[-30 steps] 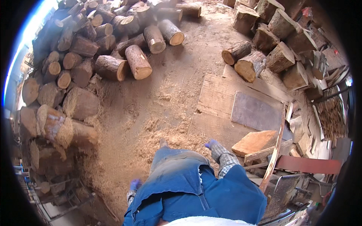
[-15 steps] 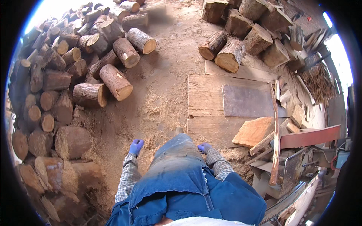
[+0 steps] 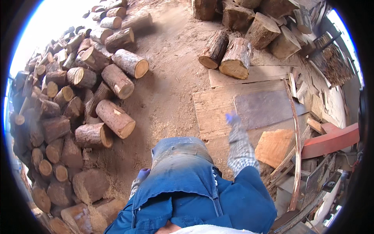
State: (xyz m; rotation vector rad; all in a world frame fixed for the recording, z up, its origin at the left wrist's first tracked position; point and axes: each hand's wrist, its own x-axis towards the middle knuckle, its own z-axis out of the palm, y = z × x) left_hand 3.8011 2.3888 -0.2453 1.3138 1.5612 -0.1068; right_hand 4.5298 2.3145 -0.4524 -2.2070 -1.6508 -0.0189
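Note:
My right hand [image 3: 232,118], in a purple glove with a checked sleeve, is stretched forward over the wooden boards [image 3: 212,107], beside the left edge of a dark flat sheet [image 3: 265,108]. Motion smears its fingers. At my left side hangs my left hand [image 3: 143,174], also gloved in purple, its fingers curled in with nothing seen in them; the blue apron [image 3: 183,171] covers part of that arm. A thick orange-brown wood slab [image 3: 274,147] lies to the right of my right forearm.
Bark-covered logs [image 3: 115,118] are heaped on the left. Two short logs [image 3: 235,58] lie beyond the boards, before larger blocks [image 3: 263,31]. On the right, a long thin strip of wood [image 3: 295,156] leans near a red curved metal part [image 3: 331,142]. Sawdust covers the ground.
My right hand has swung forward from my side to above the boards. My left hand has dropped back against the apron. The view has shifted and tilted, with the logs now lower.

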